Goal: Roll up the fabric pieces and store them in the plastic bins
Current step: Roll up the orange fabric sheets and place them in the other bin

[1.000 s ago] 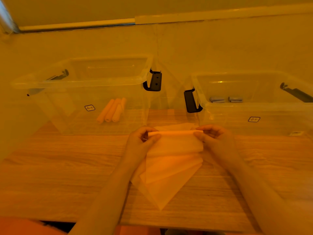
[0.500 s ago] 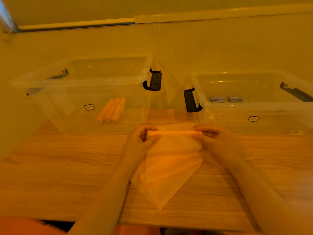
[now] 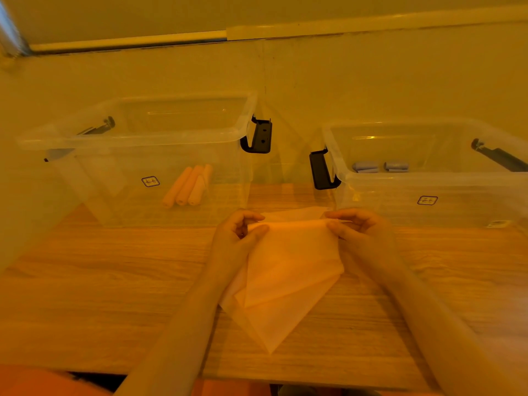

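- At far left I saw the left bin (image 3: 85,144), clear plastic, standing on the wooden table (image 3: 85,281); three orange fabric rolls (image 3: 188,185) lay side by side on its floor; a black latch (image 3: 258,137) hung at its right end.
- The left hand (image 3: 233,241) pinched the fabric piece's (image 3: 288,270) far edge between thumb and curled fingers; the thin sheet lay on the table between both hands, its near corner pointing at me.
- The right hand (image 3: 361,232) pinched that same edge's other end, fingers curled.
- At right the right bin (image 3: 428,184) held two blue-grey rolls (image 3: 380,166) near its back wall.
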{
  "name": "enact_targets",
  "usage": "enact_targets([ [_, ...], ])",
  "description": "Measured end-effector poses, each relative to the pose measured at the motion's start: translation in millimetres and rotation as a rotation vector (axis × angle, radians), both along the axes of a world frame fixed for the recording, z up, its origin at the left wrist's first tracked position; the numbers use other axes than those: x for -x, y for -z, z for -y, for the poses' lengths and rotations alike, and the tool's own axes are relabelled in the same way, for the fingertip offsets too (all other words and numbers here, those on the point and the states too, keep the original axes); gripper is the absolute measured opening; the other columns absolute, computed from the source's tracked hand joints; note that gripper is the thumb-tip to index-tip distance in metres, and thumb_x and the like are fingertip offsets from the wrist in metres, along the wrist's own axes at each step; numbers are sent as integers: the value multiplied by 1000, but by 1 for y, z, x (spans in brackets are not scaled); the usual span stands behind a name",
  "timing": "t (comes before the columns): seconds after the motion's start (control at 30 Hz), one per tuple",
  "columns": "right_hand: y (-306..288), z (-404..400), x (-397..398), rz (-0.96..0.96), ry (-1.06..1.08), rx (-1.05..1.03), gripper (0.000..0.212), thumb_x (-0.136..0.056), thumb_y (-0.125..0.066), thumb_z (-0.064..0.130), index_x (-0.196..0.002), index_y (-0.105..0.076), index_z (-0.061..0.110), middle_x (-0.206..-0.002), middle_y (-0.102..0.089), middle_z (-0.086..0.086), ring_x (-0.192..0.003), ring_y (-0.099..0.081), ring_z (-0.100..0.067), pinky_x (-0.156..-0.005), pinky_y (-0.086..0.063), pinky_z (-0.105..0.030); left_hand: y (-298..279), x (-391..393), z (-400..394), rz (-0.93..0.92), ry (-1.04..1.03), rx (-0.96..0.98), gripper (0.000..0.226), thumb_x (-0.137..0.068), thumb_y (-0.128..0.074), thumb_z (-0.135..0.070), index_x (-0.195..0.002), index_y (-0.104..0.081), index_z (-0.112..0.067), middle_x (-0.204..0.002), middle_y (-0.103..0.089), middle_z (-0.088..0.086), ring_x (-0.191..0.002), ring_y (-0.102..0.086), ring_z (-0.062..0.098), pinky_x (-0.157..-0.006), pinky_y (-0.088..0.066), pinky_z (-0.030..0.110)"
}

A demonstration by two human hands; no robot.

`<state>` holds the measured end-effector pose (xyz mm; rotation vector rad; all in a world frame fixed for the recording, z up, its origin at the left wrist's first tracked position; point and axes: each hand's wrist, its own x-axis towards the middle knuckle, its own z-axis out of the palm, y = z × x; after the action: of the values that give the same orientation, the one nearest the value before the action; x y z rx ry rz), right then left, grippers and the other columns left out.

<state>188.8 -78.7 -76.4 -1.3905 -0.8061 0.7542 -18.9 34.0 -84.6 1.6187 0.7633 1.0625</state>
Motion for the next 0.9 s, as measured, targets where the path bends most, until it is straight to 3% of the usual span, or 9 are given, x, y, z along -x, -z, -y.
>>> enact_targets([
  [0.1,-1,1,0,-28,-28,43,26,-78,-71,9,-101,-69,23,-94,-70,7,-85,-69,-13,-70,-60,-37,2,0,-2,-13,-16,-30,20,-85,-67,-9,-88,-64,-28,-74,-60,-1,-66,-51,16,-55,-39,27],
  [0.2,1,1,0,43,-12,41,18,-79,-71,12,-94,-68,22,-99,-69,6,-87,-68,-11,-71,-59,-32,2,1,-2,-29,-12,-34,23,-84,-69,-12,-88,-65,-34,-80,-63,-3,-72,-56,19,-59,-43,32],
  [0.33,2,-1,-1,106,41,24,17,-78,-72,18,-92,-68,28,-97,-69,6,-87,-67,-10,-71,-58,-30,2,2,-2,-104,-19,-35,30,-82,-71,-13,-91,-64,-40,-98,-66,-10,-89,-63,13,-72,-53,29],
  [0.53,1,-1,-1,100,24,0,21,-78,-71,11,-92,-68,26,-97,-70,8,-85,-67,-3,-61,-53,-14,3,0,-4,-64,-65,-85,26,-82,-70,-7,-83,-64,-32,-82,-64,-11,-74,-58,1,-65,-44,19],
  [0.6,0,-1,0,100,8,-2,22,-79,-70,9,-94,-69,25,-100,-68,11,-85,-67,0,-62,-54,-16,0,0,-2,-80,-80,-105,25,-82,-70,-6,-80,-62,-30,-78,-62,-12,-66,-54,-7,-61,-41,11],
  [0.7,-1,0,1,57,-15,12,23,-81,-69,8,-97,-69,24,-99,-66,15,-80,-66,4,-62,-56,-22,-2,0,-1,-115,-92,-106,21,-84,-69,-11,-79,-62,-30,-80,-62,-13,-69,-55,-5,-60,-42,11],
  [0.83,0,-2,1,18,-39,47,22,-80,-69,5,-98,-69,19,-108,-67,7,-94,-67,-13,-78,-59,-37,2,2,-4,-84,-50,-74,19,-80,-72,-24,-88,-64,-39,-92,-66,-11,-84,-62,9,-69,-48,24],
  [0.9,1,-2,2,26,-22,71,21,-81,-68,7,-96,-69,22,-106,-67,4,-95,-66,-16,-80,-58,-40,2,3,-3,-100,-22,-104,21,-81,-68,-30,-92,-63,-48,-96,-66,-16,-88,-62,7,-71,-50,22],
])
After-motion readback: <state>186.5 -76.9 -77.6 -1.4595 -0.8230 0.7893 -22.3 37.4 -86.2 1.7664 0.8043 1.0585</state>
